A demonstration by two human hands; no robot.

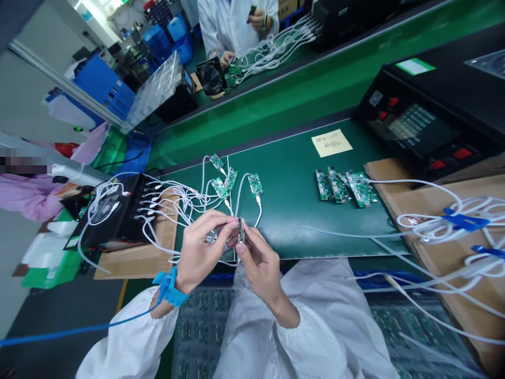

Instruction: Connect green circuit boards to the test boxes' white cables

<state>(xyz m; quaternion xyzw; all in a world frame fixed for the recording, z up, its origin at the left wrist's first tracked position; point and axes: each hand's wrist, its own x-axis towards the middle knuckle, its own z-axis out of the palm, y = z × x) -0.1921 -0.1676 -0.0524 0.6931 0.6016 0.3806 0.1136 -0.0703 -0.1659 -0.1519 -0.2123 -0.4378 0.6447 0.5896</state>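
Between the fingertips of my two hands a small circuit board (241,231) stands on edge, so its faces are turned from view. My left hand (205,247), with a blue wrist strap (170,286), pinches it from the left. My right hand (258,262) pinches it from the right, thumb on the near end. Just beyond my hands lie several green circuit boards with white cables plugged in, one circuit board (256,184) apart at the right. Farther right several boards (347,188) overlap in a row.
A black box (114,210) with many white cables stands at left on cardboard. To the right are a black tester (430,121) with red buttons and coiled white cables (450,221). A yellow note (332,143) lies on the green mat. Across the bench, a person in white (236,26) handles a board.
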